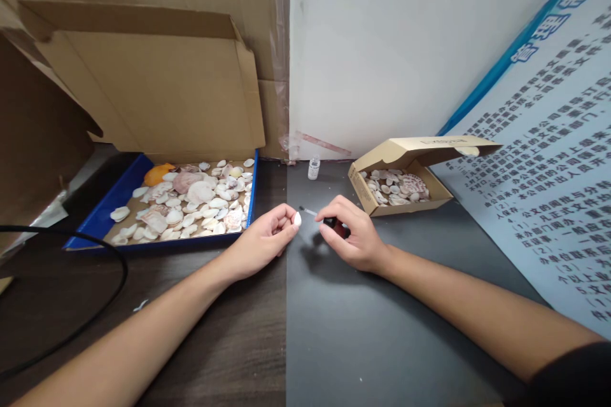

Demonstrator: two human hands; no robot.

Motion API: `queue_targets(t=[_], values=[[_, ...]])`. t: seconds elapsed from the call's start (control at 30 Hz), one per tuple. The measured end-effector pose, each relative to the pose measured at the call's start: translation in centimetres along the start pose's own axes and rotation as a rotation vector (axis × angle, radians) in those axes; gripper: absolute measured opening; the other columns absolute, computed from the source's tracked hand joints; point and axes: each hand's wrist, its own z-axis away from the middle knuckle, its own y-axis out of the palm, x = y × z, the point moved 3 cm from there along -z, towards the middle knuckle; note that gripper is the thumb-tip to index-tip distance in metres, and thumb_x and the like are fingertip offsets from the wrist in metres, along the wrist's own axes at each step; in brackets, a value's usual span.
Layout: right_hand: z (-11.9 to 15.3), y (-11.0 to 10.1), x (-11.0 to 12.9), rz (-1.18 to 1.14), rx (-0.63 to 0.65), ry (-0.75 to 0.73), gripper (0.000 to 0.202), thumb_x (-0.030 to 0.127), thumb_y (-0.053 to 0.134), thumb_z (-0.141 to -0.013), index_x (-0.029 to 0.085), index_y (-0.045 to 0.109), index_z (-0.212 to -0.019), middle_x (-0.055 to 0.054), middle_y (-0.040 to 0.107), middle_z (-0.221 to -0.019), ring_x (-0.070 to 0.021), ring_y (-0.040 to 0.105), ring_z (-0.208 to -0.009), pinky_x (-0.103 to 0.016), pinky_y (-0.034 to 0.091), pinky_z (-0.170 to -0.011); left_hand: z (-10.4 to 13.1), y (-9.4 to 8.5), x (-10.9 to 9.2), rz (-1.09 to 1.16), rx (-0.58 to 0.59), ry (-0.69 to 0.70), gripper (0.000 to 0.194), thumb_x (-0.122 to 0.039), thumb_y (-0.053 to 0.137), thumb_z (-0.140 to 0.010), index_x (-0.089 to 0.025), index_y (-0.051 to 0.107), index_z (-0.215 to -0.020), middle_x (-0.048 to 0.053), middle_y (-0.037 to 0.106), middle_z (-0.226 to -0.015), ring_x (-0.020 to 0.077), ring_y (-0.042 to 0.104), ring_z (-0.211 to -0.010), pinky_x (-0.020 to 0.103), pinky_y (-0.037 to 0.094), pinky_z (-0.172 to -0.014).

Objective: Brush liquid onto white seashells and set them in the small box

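Pinched between the thumb and fingers of my left hand [270, 232] is a small white seashell [297, 219]. My right hand [353, 235] is closed round the dark cap of a small applicator brush [309, 211], whose thin pale stem points left. The brush's dark tip is close to the shell, with a narrow gap between them. Behind both hands a small clear bottle [314, 168] with a white label stands upright. To the left lies a blue-edged box [114, 203] full of pale shells, with an orange one [159, 174] at the back.
On the right sits a smaller cardboard box [398, 208] with its lid raised, holding more shells. A black cable [125, 267] loops over the dark wood at left. A white panel [363, 51] rises at the back, and a printed poster [548, 159] slants along the right.
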Motion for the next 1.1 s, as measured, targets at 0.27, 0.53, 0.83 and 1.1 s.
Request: queue_targets(t=[0.27, 0.53, 0.83, 1.1], values=[[-0.11, 0.0, -0.44, 0.042, 0.011, 0.071, 0.01, 0.02, 0.058, -0.09, 0.021, 0.061, -0.099, -0.003, 0.056, -0.088, -0.0118, 0.049, -0.063, -0.026, 0.044, -0.057, 0.11, 0.06, -0.04, -0.003, -0.003, 0.002, 0.028, -0.047, 0.053, -0.092, -0.019, 0.045, -0.091, -0.008, 0.039, -0.067, 0.007, 0.036, -0.054, 0.021, 0.034, -0.051], [0.19, 0.05, 0.26, -0.044, 0.074, -0.071, 0.011, 0.019, 0.053, -0.09, 0.02, 0.06, -0.099, -0.004, 0.055, -0.084, -0.0144, 0.051, -0.068, -0.026, 0.045, -0.057, -0.03, -0.01, 0.17, 0.012, -0.006, 0.01, 0.031, -0.049, 0.053, -0.092, -0.019, 0.045, -0.094, -0.009, 0.039, -0.065, 0.0068, 0.037, -0.052, 0.021, 0.033, -0.05], [0.14, 0.04, 0.24, -0.035, 0.076, -0.08, 0.009, 0.018, 0.054, -0.09, 0.02, 0.06, -0.097, -0.003, 0.055, -0.082, -0.0145, 0.051, -0.068, -0.027, 0.044, -0.058, 0.04, -0.03, 0.29, 0.013, -0.005, 0.014, 0.03, -0.049, 0.052, -0.093, -0.02, 0.045, -0.093, -0.009, 0.039, -0.064, 0.0068, 0.036, -0.052, 0.021, 0.032, -0.05], [0.13, -0.06, 0.31, -0.047, 0.058, -0.08, 0.008, 0.018, 0.053, -0.09, 0.02, 0.059, -0.096, -0.003, 0.055, -0.082, -0.0147, 0.05, -0.068, -0.027, 0.044, -0.058, 0.06, -0.03, 0.35, 0.021, -0.006, 0.016, 0.029, -0.048, 0.053, -0.093, -0.02, 0.044, -0.093, -0.009, 0.038, -0.064, 0.0068, 0.036, -0.053, 0.021, 0.032, -0.05]])
